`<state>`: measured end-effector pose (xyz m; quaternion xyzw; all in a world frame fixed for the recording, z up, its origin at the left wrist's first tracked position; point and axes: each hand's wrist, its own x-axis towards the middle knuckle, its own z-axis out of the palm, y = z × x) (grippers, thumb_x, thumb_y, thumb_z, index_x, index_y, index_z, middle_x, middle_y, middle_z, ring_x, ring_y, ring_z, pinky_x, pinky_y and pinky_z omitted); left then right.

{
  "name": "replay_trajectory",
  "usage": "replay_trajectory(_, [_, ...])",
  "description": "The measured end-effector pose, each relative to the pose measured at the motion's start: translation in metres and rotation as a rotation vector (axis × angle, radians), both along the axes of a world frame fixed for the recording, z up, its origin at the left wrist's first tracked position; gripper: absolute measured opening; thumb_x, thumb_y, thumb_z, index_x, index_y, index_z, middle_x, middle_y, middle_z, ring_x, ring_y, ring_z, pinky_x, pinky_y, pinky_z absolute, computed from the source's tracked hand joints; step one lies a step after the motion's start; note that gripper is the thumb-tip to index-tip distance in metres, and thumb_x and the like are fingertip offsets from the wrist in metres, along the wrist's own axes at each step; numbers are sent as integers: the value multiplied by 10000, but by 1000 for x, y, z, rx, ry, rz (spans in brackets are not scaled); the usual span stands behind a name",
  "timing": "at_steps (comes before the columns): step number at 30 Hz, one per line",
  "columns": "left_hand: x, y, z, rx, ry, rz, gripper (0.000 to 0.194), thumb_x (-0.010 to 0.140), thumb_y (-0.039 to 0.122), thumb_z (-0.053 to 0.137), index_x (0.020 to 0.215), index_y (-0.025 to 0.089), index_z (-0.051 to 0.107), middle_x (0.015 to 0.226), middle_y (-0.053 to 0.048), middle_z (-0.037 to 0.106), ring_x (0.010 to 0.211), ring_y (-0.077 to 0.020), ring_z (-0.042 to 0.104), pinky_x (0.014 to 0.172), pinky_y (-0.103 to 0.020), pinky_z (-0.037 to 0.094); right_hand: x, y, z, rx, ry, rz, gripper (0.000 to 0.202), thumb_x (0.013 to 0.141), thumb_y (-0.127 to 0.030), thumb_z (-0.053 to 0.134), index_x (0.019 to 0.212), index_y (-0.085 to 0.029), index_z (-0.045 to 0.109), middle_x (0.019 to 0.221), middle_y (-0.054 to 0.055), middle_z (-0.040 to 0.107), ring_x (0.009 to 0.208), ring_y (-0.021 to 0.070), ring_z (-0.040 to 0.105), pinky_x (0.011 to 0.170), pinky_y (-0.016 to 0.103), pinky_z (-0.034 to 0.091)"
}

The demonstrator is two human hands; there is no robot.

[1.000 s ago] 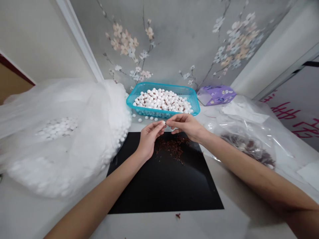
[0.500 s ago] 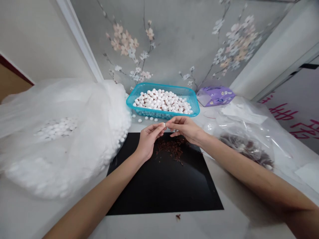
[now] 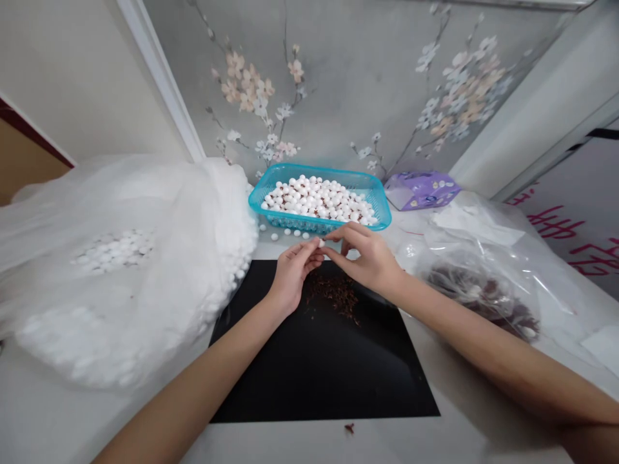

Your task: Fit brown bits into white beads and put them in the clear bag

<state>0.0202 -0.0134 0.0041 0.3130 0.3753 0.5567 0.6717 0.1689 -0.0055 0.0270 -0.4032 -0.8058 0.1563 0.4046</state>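
Over the far part of a black mat (image 3: pixel 324 374), a small white ball (image 3: pixel 321 243) is pinched in the fingertips of my left hand (image 3: pixel 293 274). My right hand (image 3: pixel 370 258) meets it from the other side, thumb and forefinger closing on the ball's right side. A dark speck shows by the ball, too small to make out. Below the hands, small reddish-brown pieces (image 3: pixel 338 296) lie heaped on the mat. Just behind stands a blue plastic basket (image 3: pixel 319 169) holding many white balls (image 3: pixel 309 196), with brown bits among them.
A large translucent bag (image 3: pixel 193 212) full of white balls bulges at the left. To the right lie a clear plastic bag (image 3: pixel 483 290) with brown pieces and a purple packet (image 3: pixel 425 190). Several loose balls (image 3: pixel 287 232) sit before the basket. One brown piece (image 3: pixel 349 428) lies near the front.
My right thumb and forefinger have spread from a tight pinch to either side of the ball. My left hand keeps its pinch. The whole view has shifted slightly.
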Motion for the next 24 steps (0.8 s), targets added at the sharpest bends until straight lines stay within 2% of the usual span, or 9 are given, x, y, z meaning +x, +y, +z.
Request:
replay_trajectory(2, [1, 0, -1, 17, 7, 5, 182, 661, 344, 706, 677, 164, 682, 648, 5, 631, 609, -77, 553, 646, -201, 434, -1, -2, -3, 87, -66, -4, 119, 840, -282, 524, 906, -202, 582, 844, 50, 585, 626, 132, 534, 603, 278, 468])
replay_trajectory(6, [1, -1, -1, 41, 57, 6, 217, 654, 380, 708, 640, 166, 675, 626, 9, 617, 599, -75, 537, 619, -199, 420, -2, -4, -4, 144, -116, -4, 124, 867, -273, 478, 922, -200, 561, 830, 48, 568, 602, 128, 519, 601, 277, 459])
replay_trajectory(12, [0, -1, -2, 74, 91, -24, 205, 672, 367, 698, 637, 166, 678, 614, 10, 605, 600, -77, 528, 606, -194, 413, 0, -1, -1, 178, -158, 91, 94, 879, -221, 437, 898, -182, 521, 772, 40, 521, 606, 128, 500, 568, 255, 433])
replay_trajectory(16, [-1, -1, -2, 61, 112, -38, 207, 661, 359, 706, 614, 160, 672, 600, 6, 603, 585, -82, 521, 601, -201, 408, 0, -1, -2, 200, -185, 101, 97, 878, -218, 425, 841, -188, 509, 709, 22, 497, 597, 133, 478, 548, 248, 400])
replay_trajectory(24, [-1, 0, -1, 44, 91, -56, 194, 650, 357, 714, 640, 166, 684, 607, 4, 618, 594, -87, 540, 612, -208, 414, 3, 0, 7, 169, -249, 129, 82, 870, -212, 421, 858, -186, 498, 774, 33, 507, 594, 127, 482, 563, 251, 403])
